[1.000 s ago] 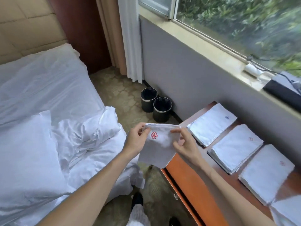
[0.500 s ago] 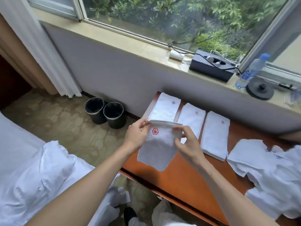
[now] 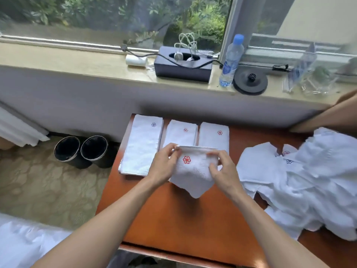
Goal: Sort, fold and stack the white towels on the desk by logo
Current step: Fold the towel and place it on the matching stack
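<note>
Above the worktop [image 3: 173, 219], the left grip [image 3: 164, 165] and right grip [image 3: 222, 171] each pinch a top corner of the towel [image 3: 193, 172], which hangs before the stacks [image 3: 142, 144] and seems light, soft and limp, best held by its corners.

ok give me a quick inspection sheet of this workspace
surface: desk, bare along the front
job's things: folded at the back: blue-logo stack, middle stack, red-flower stack; unsorted heap on the right
clutter: black box, water bottle, round base on the sill
hands: left hand and right hand pinch the held towel at its top corners
cables: white cables in the box; black cable along the sill
surroundings: two bins on the floor left; bedding lower left
</note>
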A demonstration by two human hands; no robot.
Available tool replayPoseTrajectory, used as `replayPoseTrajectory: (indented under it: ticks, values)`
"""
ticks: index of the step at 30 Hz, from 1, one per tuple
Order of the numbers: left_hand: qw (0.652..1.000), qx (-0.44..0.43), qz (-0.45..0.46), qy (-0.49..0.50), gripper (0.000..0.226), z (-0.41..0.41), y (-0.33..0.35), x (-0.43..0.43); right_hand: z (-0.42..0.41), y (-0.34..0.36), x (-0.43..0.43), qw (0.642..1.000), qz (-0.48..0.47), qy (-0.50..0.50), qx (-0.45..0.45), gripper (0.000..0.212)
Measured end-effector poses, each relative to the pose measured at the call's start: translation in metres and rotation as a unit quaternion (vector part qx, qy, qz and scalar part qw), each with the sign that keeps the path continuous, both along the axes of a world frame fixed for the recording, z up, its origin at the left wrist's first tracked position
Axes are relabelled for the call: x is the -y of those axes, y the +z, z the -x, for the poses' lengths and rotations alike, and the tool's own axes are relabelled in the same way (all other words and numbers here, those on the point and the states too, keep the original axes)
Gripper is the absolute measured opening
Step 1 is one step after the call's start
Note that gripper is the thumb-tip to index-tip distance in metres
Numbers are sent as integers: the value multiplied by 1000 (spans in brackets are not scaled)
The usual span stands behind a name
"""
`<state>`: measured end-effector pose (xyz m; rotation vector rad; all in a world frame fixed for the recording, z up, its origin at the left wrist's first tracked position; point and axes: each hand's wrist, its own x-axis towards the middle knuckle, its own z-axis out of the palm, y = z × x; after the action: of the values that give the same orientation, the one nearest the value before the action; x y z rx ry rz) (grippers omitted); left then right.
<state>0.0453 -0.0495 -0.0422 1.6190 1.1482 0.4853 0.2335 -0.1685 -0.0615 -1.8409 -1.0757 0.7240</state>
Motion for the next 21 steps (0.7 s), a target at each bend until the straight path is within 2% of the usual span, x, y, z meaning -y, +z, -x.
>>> replayPoseTrajectory:
  ticks: [9,17,21]
  values:
    - [998,14,13,-63,22,-91,-6,-37,-75,-10,-22,995,-20,-94,-25,40]
    - [994,51,96,-4,23,-156,-64,-83,-127,-44,-69,993,12,-116,-8,35]
    - [991,48,121,-7,25,-171,-88,-103,-145,-66,-87,994,46,-101,5,32]
